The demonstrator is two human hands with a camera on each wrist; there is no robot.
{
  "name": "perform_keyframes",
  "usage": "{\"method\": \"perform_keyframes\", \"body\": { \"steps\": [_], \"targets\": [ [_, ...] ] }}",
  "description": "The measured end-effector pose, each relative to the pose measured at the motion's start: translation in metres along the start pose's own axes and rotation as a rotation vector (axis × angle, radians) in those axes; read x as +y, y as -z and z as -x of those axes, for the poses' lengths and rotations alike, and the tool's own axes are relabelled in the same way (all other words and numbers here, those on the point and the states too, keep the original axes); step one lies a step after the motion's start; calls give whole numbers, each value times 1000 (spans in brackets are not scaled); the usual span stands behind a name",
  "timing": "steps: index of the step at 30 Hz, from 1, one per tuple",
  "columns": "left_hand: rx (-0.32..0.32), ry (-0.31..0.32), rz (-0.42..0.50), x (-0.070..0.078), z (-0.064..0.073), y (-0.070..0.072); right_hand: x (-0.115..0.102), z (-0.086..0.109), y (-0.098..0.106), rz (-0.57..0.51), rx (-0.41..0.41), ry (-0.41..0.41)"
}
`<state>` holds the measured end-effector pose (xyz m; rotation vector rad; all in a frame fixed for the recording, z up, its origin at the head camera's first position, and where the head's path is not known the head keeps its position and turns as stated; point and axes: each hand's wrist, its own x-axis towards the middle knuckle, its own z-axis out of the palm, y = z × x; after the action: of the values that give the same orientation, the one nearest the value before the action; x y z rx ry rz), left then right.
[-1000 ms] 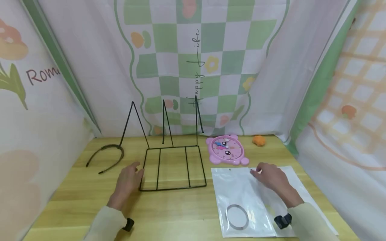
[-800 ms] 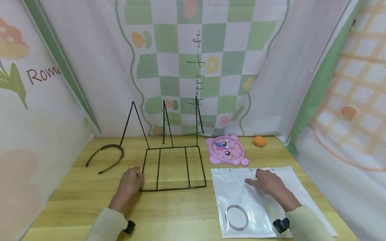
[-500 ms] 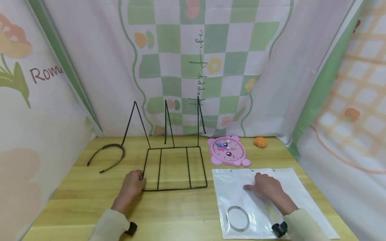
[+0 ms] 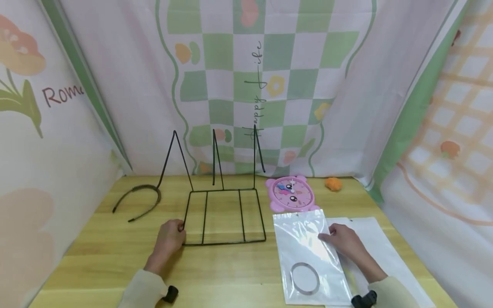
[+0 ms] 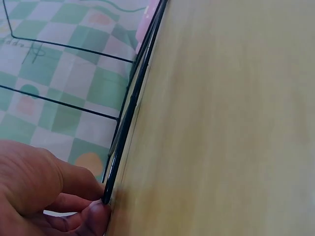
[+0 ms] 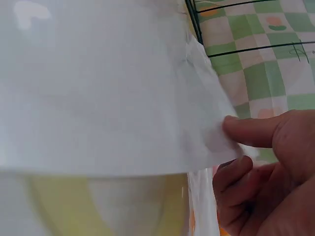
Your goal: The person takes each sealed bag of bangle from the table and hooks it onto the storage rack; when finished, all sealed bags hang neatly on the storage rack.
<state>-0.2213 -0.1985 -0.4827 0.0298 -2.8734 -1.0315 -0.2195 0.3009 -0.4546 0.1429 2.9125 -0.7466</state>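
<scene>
My left hand pinches the near left corner of a black wire rack, which stands on the table with several pointed uprights at its back. In the left wrist view, thumb and fingers close on the end of its dark bar. My right hand pinches the right edge of a white plastic pouch that has a ring outline near its bottom. The right wrist view shows the thumb on top of the lifted pouch and curled fingers below. A second white pouch lies under and to its right.
A pink bear-shaped toy clock lies behind the pouch, partly overlapped by its top edge. An orange lump sits at the back right. On the left, a dark headband lies by the rack. Curtains hang around the wooden table.
My left hand has moved onto the rack's corner and taken hold of it. My right hand has gripped the upper pouch's edge and lifted it, uncovering more of the second pouch.
</scene>
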Motion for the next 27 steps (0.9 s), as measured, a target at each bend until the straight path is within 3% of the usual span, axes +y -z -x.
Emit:
{"method": "perform_keyframes", "body": {
  "steps": [6, 14, 21, 27],
  "targets": [
    [3, 19, 10, 1, 1, 1, 0, 11, -5, -111, 156, 98],
    [35, 14, 13, -1, 0, 0, -35, 28, -3, -253, 435, 197],
    [37, 19, 22, -2, 1, -1, -77, 45, 0, -511, 456, 251],
    [61, 4, 14, -3, 1, -1, -111, 53, -4, -700, 427, 417]
  ]
}}
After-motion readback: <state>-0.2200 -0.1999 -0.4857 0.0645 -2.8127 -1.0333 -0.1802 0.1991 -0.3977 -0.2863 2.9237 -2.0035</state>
